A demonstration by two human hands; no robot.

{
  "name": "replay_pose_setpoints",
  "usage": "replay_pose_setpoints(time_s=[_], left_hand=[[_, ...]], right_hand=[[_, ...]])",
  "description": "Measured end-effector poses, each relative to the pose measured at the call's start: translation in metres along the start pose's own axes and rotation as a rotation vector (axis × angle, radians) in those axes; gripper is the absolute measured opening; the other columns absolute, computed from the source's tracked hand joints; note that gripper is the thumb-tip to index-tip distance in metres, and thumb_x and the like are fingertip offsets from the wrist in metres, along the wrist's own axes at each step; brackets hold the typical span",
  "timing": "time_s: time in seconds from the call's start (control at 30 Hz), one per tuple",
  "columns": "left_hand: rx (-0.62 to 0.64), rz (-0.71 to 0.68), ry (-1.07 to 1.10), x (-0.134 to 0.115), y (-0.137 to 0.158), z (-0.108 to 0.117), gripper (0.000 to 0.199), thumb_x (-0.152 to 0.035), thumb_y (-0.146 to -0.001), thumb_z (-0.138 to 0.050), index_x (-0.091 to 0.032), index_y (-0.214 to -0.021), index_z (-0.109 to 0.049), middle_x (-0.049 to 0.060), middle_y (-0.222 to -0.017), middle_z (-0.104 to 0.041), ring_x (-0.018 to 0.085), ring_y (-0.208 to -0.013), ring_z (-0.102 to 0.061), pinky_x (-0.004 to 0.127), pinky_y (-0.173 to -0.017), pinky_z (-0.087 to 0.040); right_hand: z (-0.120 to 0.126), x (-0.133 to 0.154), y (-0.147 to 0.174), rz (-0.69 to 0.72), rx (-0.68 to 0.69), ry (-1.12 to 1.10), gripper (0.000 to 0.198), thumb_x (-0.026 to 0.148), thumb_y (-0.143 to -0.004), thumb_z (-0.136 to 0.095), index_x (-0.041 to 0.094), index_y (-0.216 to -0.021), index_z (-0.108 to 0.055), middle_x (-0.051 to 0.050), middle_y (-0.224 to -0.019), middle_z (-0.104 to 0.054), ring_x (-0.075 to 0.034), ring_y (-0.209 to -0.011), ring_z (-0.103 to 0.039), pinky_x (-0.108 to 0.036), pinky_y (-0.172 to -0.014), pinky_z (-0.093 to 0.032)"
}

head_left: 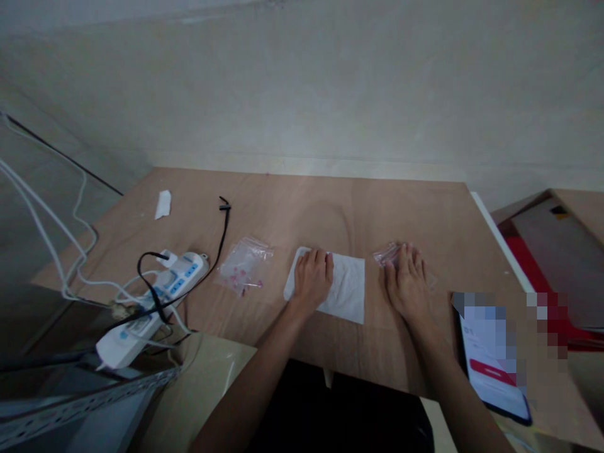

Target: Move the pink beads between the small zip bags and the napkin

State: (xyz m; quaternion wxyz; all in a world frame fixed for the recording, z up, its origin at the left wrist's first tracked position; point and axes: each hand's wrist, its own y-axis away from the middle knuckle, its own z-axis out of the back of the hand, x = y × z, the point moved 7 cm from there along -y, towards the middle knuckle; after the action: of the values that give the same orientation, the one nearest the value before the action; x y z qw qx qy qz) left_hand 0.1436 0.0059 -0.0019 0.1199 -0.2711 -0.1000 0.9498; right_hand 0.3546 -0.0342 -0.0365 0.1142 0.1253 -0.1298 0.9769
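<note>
My left hand (312, 278) rests palm down on a white cloth or tissue (346, 289), its fingers loosely bent and lying on the left part of it. Beneath my right hand (408, 280) is a small clear plastic bag (387, 253). The fingers of that hand are stretched out, and they cover much of the bag, so its contents cannot be made out. To the left of the cloth lies another clear zip bag (245, 261) with several small pink-red pieces (243, 277) in or on its lower part.
On the left, a white power strip (155, 308) has black and white cables plugged in. A black cable (225, 226) runs across the wooden table (302, 204). A paper scrap (163, 204) lies at the back left. A phone (493, 365) lies at the right.
</note>
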Motion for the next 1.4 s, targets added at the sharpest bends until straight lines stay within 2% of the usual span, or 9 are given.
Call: replay_pose_setpoints(time_s=[0.1, 0.2, 0.4, 0.67, 0.77, 0.87, 1.03, 1.2, 1.4], left_hand=[[-0.122, 0.070, -0.034, 0.032, -0.001, 0.035, 0.023, -0.033, -0.094, -0.045, -0.015, -0.099, -0.058, 0.015, -0.100, -0.064, 0.028, -0.101, -0.059, 0.043, -0.090, -0.043], [-0.311, 0.253, -0.217, 0.083, 0.003, 0.082, 0.075, -0.054, -0.074, -0.067, -0.008, -0.129, -0.045, 0.024, -0.129, -0.054, 0.039, -0.122, -0.049, 0.053, -0.100, -0.037], [-0.050, 0.359, -0.351, 0.145, 0.007, 0.094, 0.076, -0.051, -0.072, -0.069, -0.006, -0.131, -0.050, 0.026, -0.137, -0.050, 0.044, -0.127, -0.046, 0.060, -0.106, -0.032], [-0.280, 0.101, -0.192, 0.110, 0.017, 0.106, 0.060, -0.043, -0.075, -0.068, -0.016, -0.126, -0.053, 0.016, -0.128, -0.059, 0.032, -0.121, -0.053, 0.046, -0.105, -0.039], [-0.274, -0.007, -0.088, 0.088, 0.020, 0.105, 0.054, -0.036, -0.075, -0.067, -0.017, -0.123, -0.053, 0.014, -0.121, -0.063, 0.030, -0.114, -0.058, 0.044, -0.101, -0.042], [-0.268, -0.102, -0.024, 0.066, 0.024, 0.102, 0.053, -0.032, -0.074, -0.068, -0.019, -0.123, -0.053, 0.012, -0.118, -0.065, 0.030, -0.112, -0.059, 0.045, -0.100, -0.043], [-0.226, -0.209, 0.069, 0.037, 0.029, 0.094, 0.052, -0.031, -0.076, -0.067, -0.022, -0.125, -0.052, 0.010, -0.117, -0.065, 0.027, -0.110, -0.059, 0.043, -0.098, -0.044], [-0.180, -0.230, 0.102, 0.027, 0.033, 0.088, 0.051, -0.025, -0.077, -0.067, -0.023, -0.126, -0.051, 0.009, -0.116, -0.064, 0.026, -0.110, -0.059, 0.042, -0.097, -0.045], [-0.289, -0.123, 0.267, 0.020, 0.046, 0.108, 0.051, -0.042, -0.072, -0.072, -0.018, -0.115, -0.057, 0.012, -0.113, -0.063, 0.028, -0.109, -0.058, 0.043, -0.094, -0.046]], right_hand=[[0.005, 0.000, 0.001, -0.018, -0.050, -0.043, 0.066, 0.043, -0.098, -0.020, 0.000, -0.148, -0.027, -0.025, -0.153, -0.031, -0.035, -0.146, -0.018, -0.058, -0.115, -0.020], [0.009, 0.000, 0.002, -0.040, -0.076, -0.051, 0.069, 0.047, -0.098, -0.019, 0.000, -0.149, -0.025, -0.025, -0.154, -0.028, -0.037, -0.147, -0.014, -0.061, -0.115, -0.016], [0.012, -0.002, 0.003, -0.048, -0.107, -0.073, 0.067, 0.047, -0.097, -0.023, 0.007, -0.150, -0.026, -0.024, -0.156, -0.025, -0.037, -0.147, -0.012, -0.066, -0.112, -0.015], [0.037, 0.018, 0.013, 0.005, -0.215, -0.225, 0.066, 0.048, -0.095, -0.033, 0.006, -0.147, -0.032, -0.022, -0.160, -0.013, -0.035, -0.148, -0.005, -0.064, -0.114, -0.013], [0.054, 0.058, 0.013, 0.052, -0.206, -0.450, 0.050, 0.043, -0.096, -0.037, 0.016, -0.135, -0.051, -0.018, -0.154, -0.033, -0.030, -0.144, -0.029, -0.058, -0.111, -0.028], [0.055, 0.108, 0.003, 0.129, -0.041, -0.775, 0.036, 0.040, -0.094, -0.045, 0.021, -0.112, -0.068, -0.013, -0.119, -0.069, -0.027, -0.112, -0.063, -0.049, -0.097, -0.047], [0.027, 0.162, -0.005, 0.097, 0.476, -1.173, 0.031, 0.043, -0.083, -0.061, 0.019, -0.097, -0.074, -0.007, -0.089, -0.076, -0.018, -0.076, -0.068, -0.032, -0.070, -0.054], [0.024, 0.158, 0.001, 0.042, 0.578, -1.287, 0.020, 0.037, -0.077, -0.068, 0.018, -0.080, -0.076, -0.002, -0.075, -0.074, -0.014, -0.067, -0.065, -0.028, -0.065, -0.050], [0.044, 0.135, 0.009, -0.090, 0.406, -1.156, 0.013, 0.030, -0.075, -0.071, 0.017, -0.073, -0.074, -0.004, -0.071, -0.074, -0.015, -0.062, -0.064, -0.028, -0.060, -0.049]])
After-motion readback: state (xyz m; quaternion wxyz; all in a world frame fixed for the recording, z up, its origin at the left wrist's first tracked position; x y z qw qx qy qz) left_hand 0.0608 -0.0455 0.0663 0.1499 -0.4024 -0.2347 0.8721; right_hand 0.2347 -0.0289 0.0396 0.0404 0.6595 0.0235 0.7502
